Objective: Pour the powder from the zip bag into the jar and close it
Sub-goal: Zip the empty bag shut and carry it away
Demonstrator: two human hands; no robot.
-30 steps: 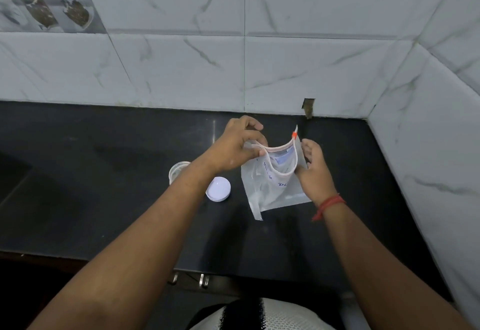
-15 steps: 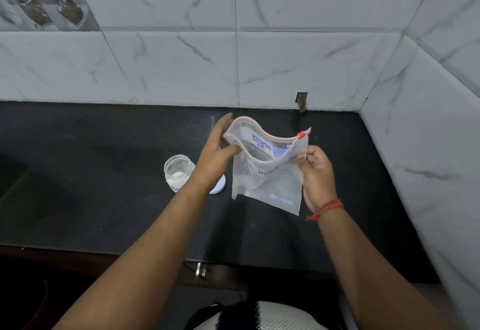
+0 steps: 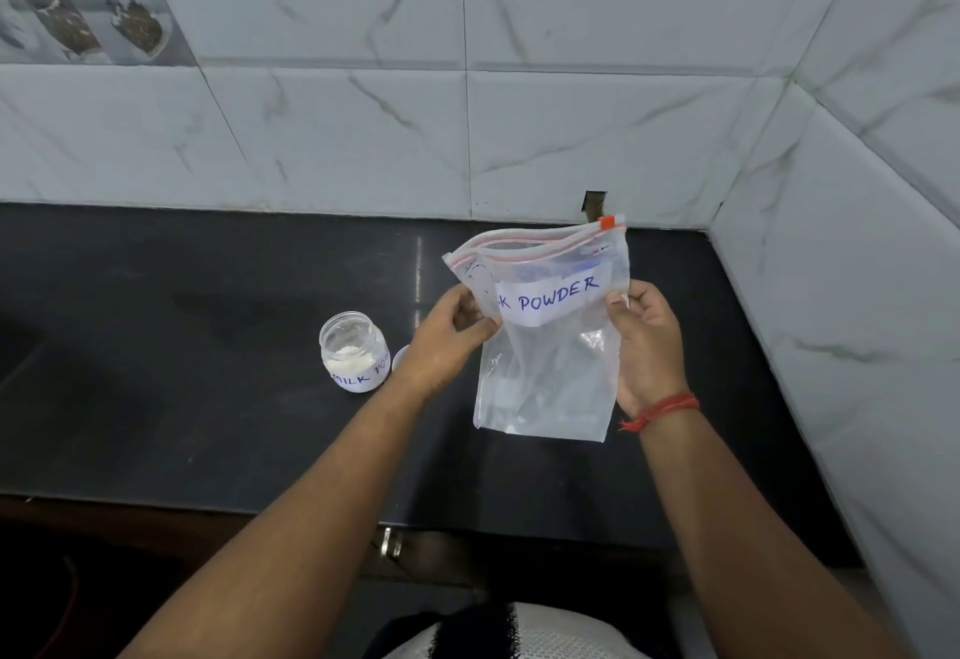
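Observation:
A clear zip bag (image 3: 545, 372) with a white label reading "POWDER" hangs upright above the black counter, its red-striped mouth open and an orange slider at the top right corner. It looks nearly empty. My left hand (image 3: 449, 336) pinches its left edge and my right hand (image 3: 647, 341) grips its right edge. To the left stands a small open glass jar (image 3: 354, 351) labelled "MILK", holding white powder. Its white lid (image 3: 399, 356) lies on the counter behind my left wrist, mostly hidden.
The black counter (image 3: 208, 372) runs to a marble-tiled back wall and a side wall (image 3: 857, 295) close on the right. A small notch (image 3: 594, 202) sits at the base of the back wall. The counter's front edge lies below my forearms.
The bag has been turned upright so its label faces me, and both hands have shifted to hold its side edges. The jar and lid have stayed put.

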